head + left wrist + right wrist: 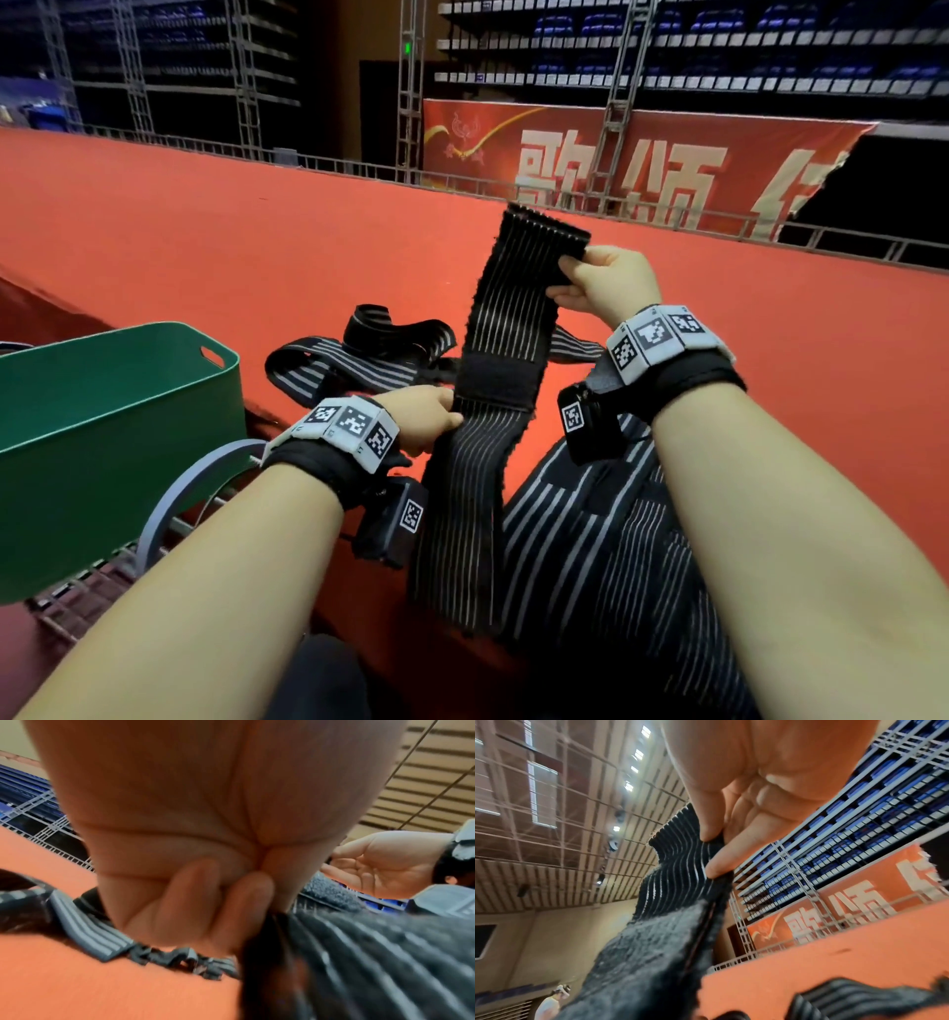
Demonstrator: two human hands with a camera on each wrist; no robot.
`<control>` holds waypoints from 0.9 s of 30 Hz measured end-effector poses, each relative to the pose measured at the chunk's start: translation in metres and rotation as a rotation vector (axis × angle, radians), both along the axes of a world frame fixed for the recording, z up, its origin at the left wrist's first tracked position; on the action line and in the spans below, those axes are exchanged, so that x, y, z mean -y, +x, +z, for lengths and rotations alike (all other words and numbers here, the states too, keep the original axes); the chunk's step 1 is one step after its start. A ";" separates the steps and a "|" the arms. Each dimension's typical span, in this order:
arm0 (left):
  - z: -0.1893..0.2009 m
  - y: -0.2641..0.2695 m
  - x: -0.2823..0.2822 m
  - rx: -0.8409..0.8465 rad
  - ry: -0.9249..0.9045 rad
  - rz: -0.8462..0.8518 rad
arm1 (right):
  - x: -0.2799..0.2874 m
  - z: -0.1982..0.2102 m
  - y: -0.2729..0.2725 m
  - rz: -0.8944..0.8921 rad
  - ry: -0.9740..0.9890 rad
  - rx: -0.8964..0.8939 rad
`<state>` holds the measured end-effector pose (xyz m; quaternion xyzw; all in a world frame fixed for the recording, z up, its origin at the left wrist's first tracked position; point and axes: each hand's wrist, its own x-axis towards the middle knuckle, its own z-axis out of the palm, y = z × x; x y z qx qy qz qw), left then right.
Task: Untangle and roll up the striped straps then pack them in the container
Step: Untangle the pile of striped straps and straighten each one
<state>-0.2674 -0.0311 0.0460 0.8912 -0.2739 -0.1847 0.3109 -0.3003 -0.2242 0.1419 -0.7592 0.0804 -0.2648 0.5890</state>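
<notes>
A black strap with thin white stripes [508,318] is held up lengthwise between both hands above the red surface. My right hand [590,280] pinches its folded top end, seen close in the right wrist view as strap [680,862] between thumb and fingers [718,862]. My left hand [436,416] grips the strap's left edge beside a plain black fuzzy patch [500,380]; its fingers [200,902] curl against the strap [359,953]. The lower part hangs toward me. More tangled striped straps [359,354] lie behind the left hand. The green container [102,411] stands at left.
A second striped strap piece [616,539] lies under my right forearm. A grey ring [179,493] and a metal grille [87,596] sit by the container's near side. A railing [462,180] and red banner [642,169] border the far edge of the red surface [205,246].
</notes>
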 end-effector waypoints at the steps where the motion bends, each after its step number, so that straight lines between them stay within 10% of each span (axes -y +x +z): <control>1: -0.007 0.000 0.003 -0.023 0.023 -0.010 | 0.004 -0.011 0.003 -0.010 0.013 -0.028; 27: -0.097 0.099 0.132 -0.120 0.236 -0.113 | 0.160 -0.175 0.086 -0.294 0.158 -0.586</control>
